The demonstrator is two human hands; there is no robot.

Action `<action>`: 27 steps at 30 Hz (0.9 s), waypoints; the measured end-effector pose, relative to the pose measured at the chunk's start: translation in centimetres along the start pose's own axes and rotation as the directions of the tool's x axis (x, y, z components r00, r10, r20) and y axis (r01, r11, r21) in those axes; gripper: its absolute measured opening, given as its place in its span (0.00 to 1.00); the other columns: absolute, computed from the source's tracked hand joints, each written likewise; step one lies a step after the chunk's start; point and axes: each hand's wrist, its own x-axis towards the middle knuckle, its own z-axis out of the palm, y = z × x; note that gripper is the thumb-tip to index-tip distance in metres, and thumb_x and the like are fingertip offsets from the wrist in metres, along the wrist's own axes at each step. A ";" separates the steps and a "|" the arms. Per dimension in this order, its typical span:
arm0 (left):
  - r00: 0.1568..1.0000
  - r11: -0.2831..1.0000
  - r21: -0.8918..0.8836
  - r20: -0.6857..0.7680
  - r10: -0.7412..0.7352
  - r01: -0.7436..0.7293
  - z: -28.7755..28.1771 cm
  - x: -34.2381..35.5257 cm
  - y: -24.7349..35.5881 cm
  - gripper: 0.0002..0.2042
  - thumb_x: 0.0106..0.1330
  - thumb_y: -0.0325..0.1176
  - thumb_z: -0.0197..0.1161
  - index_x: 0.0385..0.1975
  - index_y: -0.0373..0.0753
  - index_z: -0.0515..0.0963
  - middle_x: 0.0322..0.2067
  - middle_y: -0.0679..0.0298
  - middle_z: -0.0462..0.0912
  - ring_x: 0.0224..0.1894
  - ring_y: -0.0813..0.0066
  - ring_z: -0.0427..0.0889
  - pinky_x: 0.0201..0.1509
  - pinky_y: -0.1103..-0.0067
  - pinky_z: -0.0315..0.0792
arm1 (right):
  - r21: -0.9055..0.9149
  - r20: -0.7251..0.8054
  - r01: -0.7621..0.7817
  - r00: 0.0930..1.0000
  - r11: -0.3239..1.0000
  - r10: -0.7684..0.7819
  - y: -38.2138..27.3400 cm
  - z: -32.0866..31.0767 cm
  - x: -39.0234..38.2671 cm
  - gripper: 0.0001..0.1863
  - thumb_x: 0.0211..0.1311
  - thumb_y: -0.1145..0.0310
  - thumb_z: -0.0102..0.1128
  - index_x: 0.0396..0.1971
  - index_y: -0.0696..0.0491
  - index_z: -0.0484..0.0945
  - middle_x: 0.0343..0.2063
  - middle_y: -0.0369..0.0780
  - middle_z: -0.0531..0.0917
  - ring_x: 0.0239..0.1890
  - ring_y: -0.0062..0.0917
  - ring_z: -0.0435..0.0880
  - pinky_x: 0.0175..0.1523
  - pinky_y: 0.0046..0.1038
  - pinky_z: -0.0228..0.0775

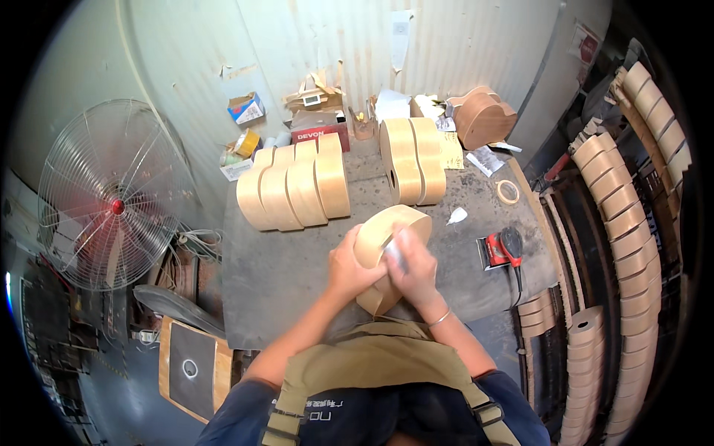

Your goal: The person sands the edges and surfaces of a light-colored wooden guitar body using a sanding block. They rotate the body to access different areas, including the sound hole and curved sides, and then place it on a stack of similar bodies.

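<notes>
A small pale-wood ukulele-like body point(378, 225) is tilted up against my apron at the near edge of the bench. My left hand point(352, 264) grips its left side, fingers wrapped round the edge. Closed over its right part, my right hand point(413, 267) presses a whitish, sheet-like piece point(395, 255) to the wood; blur hides what it is. Beyond my hands stand more wooden bodies: a row of several point(294, 186) to the left and a pair point(413, 160) to the right.
On the bench point(275, 275) lie a red-and-black power sander point(503, 249), a tape ring point(507, 192) and a white scrap point(457, 215). Boxes point(320, 126) and a brown body point(485, 119) stand along the back. A large fan point(115, 204) is left; racked bodies point(621, 208) line the right.
</notes>
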 end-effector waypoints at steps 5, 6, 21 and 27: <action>0.999 1.000 -0.020 -0.051 0.002 -0.003 -1.2 -1.6 -1.7 0.45 0.46 0.45 0.86 0.65 0.34 0.74 0.53 0.46 0.88 0.55 0.49 0.89 0.59 0.61 0.82 | 0.057 0.002 -0.202 0.979 0.978 0.202 0.5 -0.6 2.8 0.17 0.72 0.72 0.65 0.58 0.59 0.80 0.49 0.49 0.89 0.51 0.41 0.90 0.59 0.37 0.80; 0.999 1.000 -0.018 -0.035 -0.006 0.005 -1.4 -1.6 -1.5 0.45 0.46 0.45 0.86 0.66 0.34 0.74 0.53 0.47 0.88 0.55 0.50 0.89 0.59 0.61 0.82 | 0.063 0.008 -0.090 0.996 0.994 0.090 -1.2 0.1 2.3 0.18 0.70 0.72 0.66 0.58 0.59 0.81 0.50 0.49 0.89 0.52 0.42 0.90 0.59 0.37 0.81; 0.972 0.980 0.091 0.138 -0.188 0.177 -7.4 -3.6 -1.6 0.41 0.47 0.50 0.86 0.59 0.34 0.77 0.53 0.45 0.88 0.53 0.48 0.89 0.57 0.61 0.82 | 0.283 0.181 -0.300 0.949 0.911 0.256 -3.1 2.0 1.4 0.16 0.72 0.66 0.68 0.55 0.57 0.82 0.52 0.51 0.89 0.55 0.43 0.90 0.60 0.36 0.81; 0.965 0.957 0.201 0.114 -0.234 0.208 -8.1 -0.9 -0.2 0.38 0.47 0.52 0.85 0.54 0.34 0.81 0.48 0.47 0.90 0.50 0.48 0.90 0.56 0.61 0.82 | 0.354 0.297 -0.242 0.945 0.903 0.137 -7.6 2.9 0.2 0.15 0.75 0.72 0.64 0.57 0.60 0.79 0.54 0.48 0.89 0.59 0.32 0.87 0.65 0.33 0.77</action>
